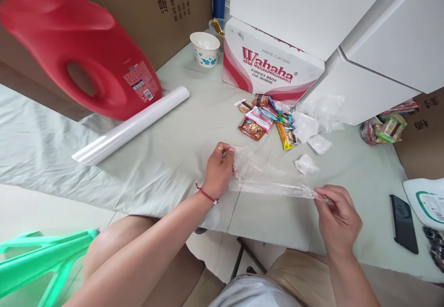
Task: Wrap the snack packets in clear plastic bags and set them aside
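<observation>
A thin, clear plastic bag [272,175] is stretched between my two hands above the table's near edge. My left hand [218,170], with a red string bracelet at its wrist, pinches the bag's left end. At the lower right corner, the thumb and fingers of my right hand [337,214] are closed on it. Just beyond lie a crumpled clump of clear plastic [305,164] and a pile of small wrapped snacks [262,115]. More crumpled clear plastic [317,119] sits to the right of the snacks.
A roll of film [133,126] lies at left beside a large red jug [114,66]. Behind stand a paper cup [205,50] and a Wahaha carton [270,62]. At right are a phone [403,224], more packets [391,126] and a white item [426,200].
</observation>
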A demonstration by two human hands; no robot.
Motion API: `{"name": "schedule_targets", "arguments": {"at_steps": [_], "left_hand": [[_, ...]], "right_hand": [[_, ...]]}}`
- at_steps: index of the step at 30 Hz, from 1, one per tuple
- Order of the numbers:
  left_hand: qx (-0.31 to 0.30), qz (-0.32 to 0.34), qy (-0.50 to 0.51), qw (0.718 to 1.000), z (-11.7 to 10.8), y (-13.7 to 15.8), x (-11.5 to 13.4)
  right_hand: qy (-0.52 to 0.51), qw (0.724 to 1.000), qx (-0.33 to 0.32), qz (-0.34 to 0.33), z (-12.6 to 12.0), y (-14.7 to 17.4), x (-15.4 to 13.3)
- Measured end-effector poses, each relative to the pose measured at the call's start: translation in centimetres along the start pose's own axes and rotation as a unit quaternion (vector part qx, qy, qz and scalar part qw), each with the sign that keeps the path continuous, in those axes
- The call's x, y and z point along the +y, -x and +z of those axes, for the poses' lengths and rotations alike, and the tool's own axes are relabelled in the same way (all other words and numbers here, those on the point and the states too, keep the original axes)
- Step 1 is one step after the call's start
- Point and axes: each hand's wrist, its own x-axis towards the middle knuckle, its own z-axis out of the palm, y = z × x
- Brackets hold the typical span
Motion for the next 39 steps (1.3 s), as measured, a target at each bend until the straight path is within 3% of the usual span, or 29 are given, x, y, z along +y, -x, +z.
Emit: {"name": "schedule_targets", "arguments": {"at_steps": [3, 5, 7, 9, 12, 15, 22, 25, 32, 39], "left_hand": [[-0.003, 0.0, 0.016, 1.0, 0.3, -1.1, 0.3], [-0.004, 0.007, -0.003, 1.0, 0.8, -1.6, 0.5], [-0.013, 0.021, -0.032, 0.999, 1.4, -2.0, 0.6], [-0.029, 0.033, -0.044, 0.998, 2.0, -2.2, 0.4], [-0.054, 0.011, -0.016, 0.998, 2.8, -2.2, -0.1], [-0.081, -0.026, 0.024, 0.996, 3.4, -1.9, -0.3], [-0.162, -0.013, 0.038, 0.986, 3.7, -1.0, 0.0], [-0.167, -0.006, 0.034, 0.985, 3.6, -0.9, 0.4], [-0.209, 0.006, 0.019, 0.978, 3.2, -1.1, 1.2], [-0.157, 0.013, 0.009, 0.987, 3.1, -1.7, 0.2]], "right_hand": [[0.059, 0.991, -0.011, -0.12, -1.9, 1.3, 0.8], [0.07, 0.977, -0.105, -0.17, -2.7, 2.3, 1.9], [0.054, 0.96, -0.213, -0.175, -3.3, 3.2, 2.7], [0.035, 0.958, -0.254, -0.132, -3.7, 3.5, 3.0], [0.023, 0.989, -0.145, 0.002, -3.6, 2.3, 2.1], [-0.029, 0.995, -0.043, 0.091, -1.3, -0.7, -0.1], [-0.116, 0.985, -0.12, -0.041, 9.7, -7.0, -3.7], [-0.118, 0.98, -0.14, -0.078, 12.1, -7.3, -3.8], [-0.112, 0.975, -0.146, -0.124, 11.6, -6.7, -3.4], [-0.091, 0.983, -0.103, -0.125, 10.3, -5.6, -3.3]]}}
